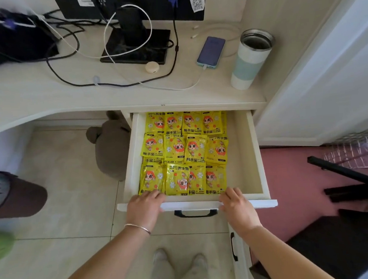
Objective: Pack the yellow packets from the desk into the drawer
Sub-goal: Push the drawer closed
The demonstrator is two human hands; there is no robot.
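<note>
the drawer (248, 156) is standing pulled out under the desk (34, 93), and the yellow packets (184, 152) are lying inside it in overlapping rows, filling the left and middle of the tray and leaving a bare strip along its right wall. no yellow packets are showing on the desk top.

the person is leaning over the drawer's front board with both arms out. the left hand (145, 205), with a thin bracelet (139, 227) on its wrist, is gripping the front rim near the left corner, its fingers (152, 195) curling over the edge and touching the nearest row of packets while the thumb is pressing the outer face. the right hand (236, 204) is gripping the same rim further right, fingers (233, 192) hooking over the top, just beside the last packet. the black handle (196, 213) is sitting between the two hands, untouched.

up on the desk a phone (211, 51) is lying plugged into a white cable, near a tall tumbler (249, 65).
</note>
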